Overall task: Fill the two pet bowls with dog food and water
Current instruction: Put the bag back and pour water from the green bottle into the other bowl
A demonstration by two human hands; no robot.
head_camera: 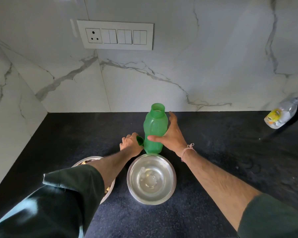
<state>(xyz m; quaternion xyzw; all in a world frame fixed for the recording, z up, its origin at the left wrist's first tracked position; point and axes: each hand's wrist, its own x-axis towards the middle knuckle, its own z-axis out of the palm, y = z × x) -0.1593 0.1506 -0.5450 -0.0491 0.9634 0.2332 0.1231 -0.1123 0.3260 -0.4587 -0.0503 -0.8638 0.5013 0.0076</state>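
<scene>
A green plastic bottle stands upright and uncapped on the black counter, just behind a steel bowl that holds clear water. My right hand wraps loosely around the bottle's right side, thumb across its front. My left hand sits left of the bottle and grips the green cap. A second steel bowl lies under my left forearm; brown dog food shows at its rim, the rest hidden by the arm and sleeve.
A black stone counter meets a white marble wall with a socket and switch panel. A clear plastic bottle with a yellow label lies tilted at the far right beside a dark bar.
</scene>
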